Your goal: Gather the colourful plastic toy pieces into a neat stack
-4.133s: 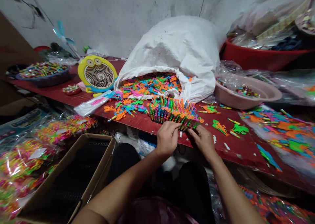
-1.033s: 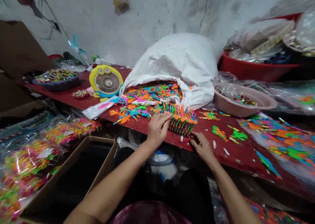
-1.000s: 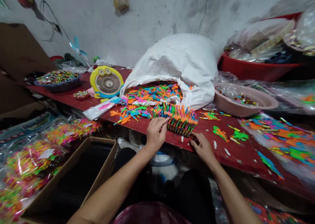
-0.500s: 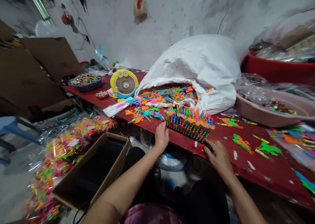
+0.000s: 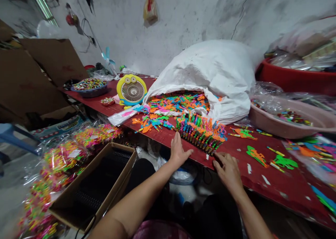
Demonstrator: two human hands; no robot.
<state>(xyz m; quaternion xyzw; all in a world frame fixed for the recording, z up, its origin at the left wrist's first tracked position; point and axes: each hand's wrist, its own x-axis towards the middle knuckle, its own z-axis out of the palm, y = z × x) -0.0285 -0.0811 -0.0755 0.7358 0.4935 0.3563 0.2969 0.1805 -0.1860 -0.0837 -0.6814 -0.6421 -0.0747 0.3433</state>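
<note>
A dense block of small bright plastic sticks with shaped orange, green, pink and blue tops (image 5: 201, 132) stands upright in rows on a thin dark base, at the front edge of the red table (image 5: 236, 193). At its near left corner is my left hand (image 5: 180, 150), thumb spread from the fingers, holding nothing. My right hand (image 5: 228, 169) is at the block's right end, fingertips by the base's corner, thumb apart from the fingers. Whether those fingertips touch the base is hard to tell. Behind the block, loose plastic pieces (image 5: 181, 102) spill from a large white sack (image 5: 223, 71).
A yellow fan (image 5: 132, 90) and a blue basin (image 5: 90, 91) stand to the left. Pink (image 5: 291, 127) and red tubs (image 5: 296, 77) are at right. Loose green pieces (image 5: 286, 162) lie nearby. Below left are an open carton (image 5: 118, 190) with black trays and bagged pieces (image 5: 63, 155).
My left hand has opened, its thumb swinging out to the right, and sits slightly lower along the block's front. My right hand stays at the right end. The view has shifted slightly.
</note>
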